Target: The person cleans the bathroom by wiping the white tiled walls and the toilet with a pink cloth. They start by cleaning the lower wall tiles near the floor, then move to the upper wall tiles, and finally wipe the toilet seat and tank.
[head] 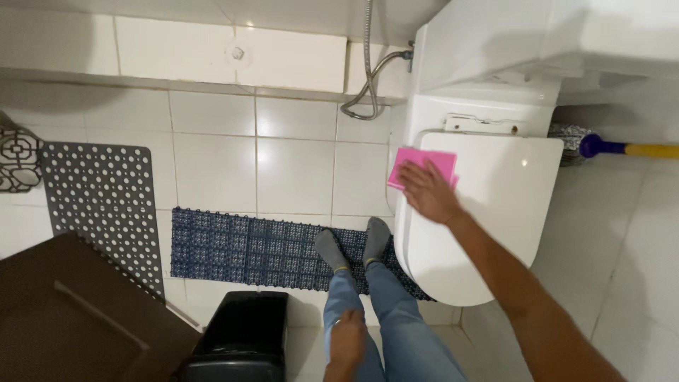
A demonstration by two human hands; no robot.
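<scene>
the right hand (424, 189) lies flat on a square pink cleaning cloth (423, 167), fingers spread and pressing it onto the closed white plastic toilet lid (495, 212) near the hinge. even pressure and overlapping strokes would suit this wipe. the left hand (348, 338) rests loosely curled on the thigh, holding nothing, beside a black bin (240, 336).

Blue jeans (396, 325), grey socks (353, 247) — bare arms, no sleeves.

No packages, labels, signs or screens show anywhere around the white toilet lid (488, 212); nothing of that kind appears in this bathroom view.
</scene>
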